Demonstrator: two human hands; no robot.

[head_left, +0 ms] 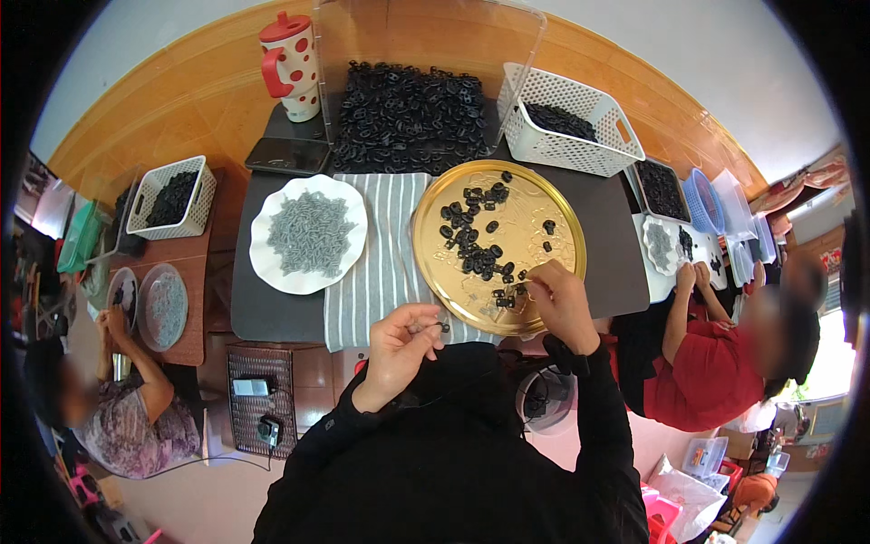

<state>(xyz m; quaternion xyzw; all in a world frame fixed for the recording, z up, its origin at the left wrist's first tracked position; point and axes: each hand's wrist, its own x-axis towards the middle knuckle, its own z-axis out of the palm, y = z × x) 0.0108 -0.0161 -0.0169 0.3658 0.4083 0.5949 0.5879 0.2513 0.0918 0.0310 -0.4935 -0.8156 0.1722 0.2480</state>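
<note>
My left hand [399, 349] is closed in a pinch over the front edge of the striped cloth. Between its fingertips is a small black piece [443, 326], with something pale grey beside it. My right hand [559, 297] reaches over the near right part of a round gold tray [553, 199], its fingers pinched together; what they grip is too small to make out. Scattered on the tray are many small black oval pieces [467, 238], some close to those fingertips. A white scalloped plate [263, 258] left of the cloth [376, 272] bears a heap of small grey pieces [310, 234].
Behind the tray, a clear-walled bin holds a heap of black pieces [408, 113]. A white basket [580, 150] stands right of it; a dark phone [288, 155] and a dotted tumbler [294, 72] are at left. Co-workers sit at tables on both sides.
</note>
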